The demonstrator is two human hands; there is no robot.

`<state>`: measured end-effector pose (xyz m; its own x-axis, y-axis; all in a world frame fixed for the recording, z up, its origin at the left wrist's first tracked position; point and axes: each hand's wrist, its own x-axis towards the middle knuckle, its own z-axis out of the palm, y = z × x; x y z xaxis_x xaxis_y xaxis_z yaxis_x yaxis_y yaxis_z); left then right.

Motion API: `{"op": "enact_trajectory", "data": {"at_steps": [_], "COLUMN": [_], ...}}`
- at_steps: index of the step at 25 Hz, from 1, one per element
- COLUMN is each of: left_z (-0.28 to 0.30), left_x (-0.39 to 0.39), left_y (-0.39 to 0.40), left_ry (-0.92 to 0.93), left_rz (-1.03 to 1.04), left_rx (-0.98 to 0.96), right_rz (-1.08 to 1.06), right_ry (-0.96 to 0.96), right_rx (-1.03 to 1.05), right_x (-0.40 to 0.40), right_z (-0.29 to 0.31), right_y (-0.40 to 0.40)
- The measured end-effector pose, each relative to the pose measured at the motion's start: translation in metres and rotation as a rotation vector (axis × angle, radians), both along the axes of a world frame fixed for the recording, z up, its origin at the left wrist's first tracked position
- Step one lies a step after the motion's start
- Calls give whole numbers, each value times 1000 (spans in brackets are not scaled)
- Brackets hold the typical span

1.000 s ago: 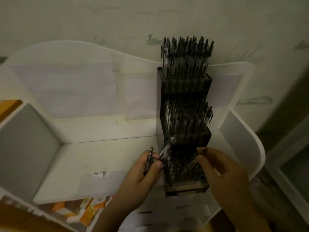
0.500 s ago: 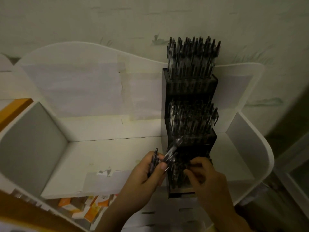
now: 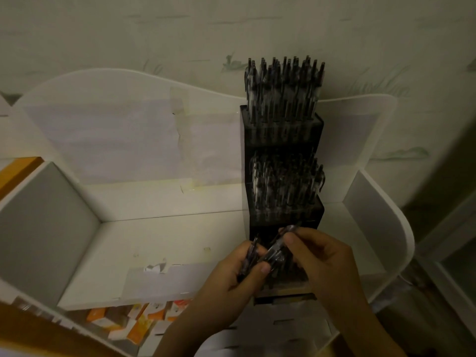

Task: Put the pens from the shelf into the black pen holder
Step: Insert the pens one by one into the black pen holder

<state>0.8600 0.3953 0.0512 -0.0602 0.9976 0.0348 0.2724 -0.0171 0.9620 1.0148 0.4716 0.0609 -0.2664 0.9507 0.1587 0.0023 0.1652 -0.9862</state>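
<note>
Meanwhile, my left hand (image 3: 240, 273) grips a bundle of dark pens (image 3: 260, 256) as supply.
My right hand (image 3: 315, 255) pinches one beside the tiered black pen holder (image 3: 283, 161).

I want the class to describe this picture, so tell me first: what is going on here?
A person is filling a tiered black pen holder that stands on a white shelf. The left hand grips a small bundle of pens. The right hand pinches one pen at the bundle, in front of the holder's lowest tier. The two upper tiers are already packed with pens. Orange and white boxes lie below the shelf.
</note>
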Motion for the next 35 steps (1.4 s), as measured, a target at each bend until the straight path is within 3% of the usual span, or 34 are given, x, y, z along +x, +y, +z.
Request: {"op": "enact_trajectory", "data": {"at_steps": [4,7,12,17,24,28,35], "left_z": [0,-1,1,4,3,3,3], "left_x": [-2,-8,-16,-16,-21,-21,-22], "left_y": [2,0,1,0,1,3,4], "left_ry": [28,24,36,52,11,23,14], "left_rz": [13,39,151,188,186,190,178], "left_rx": [-6,-22,45,68,77,69,74], "right_rz": [-48,-172,-179,-108,3,66,-22], "right_ry": [179,227,-84,-362,-503,-467,-548], "right_rx": [-145,-85,266,526,456,342,551], "right_x": [17,35,43,30,20,19,10], "right_z": [11,20,18,-24,-73,-72,-55], "right_y": [8,18,12,12,17,14,17]}}
